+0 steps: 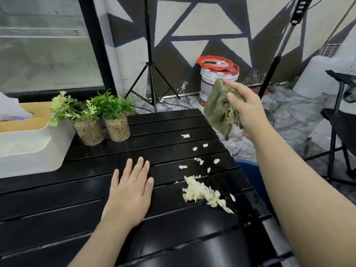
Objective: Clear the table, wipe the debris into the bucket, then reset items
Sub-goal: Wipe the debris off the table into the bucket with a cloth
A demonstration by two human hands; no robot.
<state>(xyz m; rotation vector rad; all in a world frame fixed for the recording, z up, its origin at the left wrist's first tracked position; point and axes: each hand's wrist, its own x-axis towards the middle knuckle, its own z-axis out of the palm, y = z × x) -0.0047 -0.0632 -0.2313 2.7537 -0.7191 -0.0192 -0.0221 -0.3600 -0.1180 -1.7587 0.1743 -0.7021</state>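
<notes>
Mid-wipe: pale debris (204, 193) heaped at 4 o'clock on slatted counter (77, 218), blue bucket (248, 170) beyond the edge — unswept. Right hand (248, 110) pinching green cloth (219, 110); left hand (131, 191) spread flat. Reset pending — potted plants (96, 116) at 10 o'clock.

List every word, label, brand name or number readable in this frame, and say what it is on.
None can be read.
White paint pail by the wall: a red band low on its side may carry print, too blurred to read.
Tissue box, the two plant pots, cloth and table: no print visible.
</notes>
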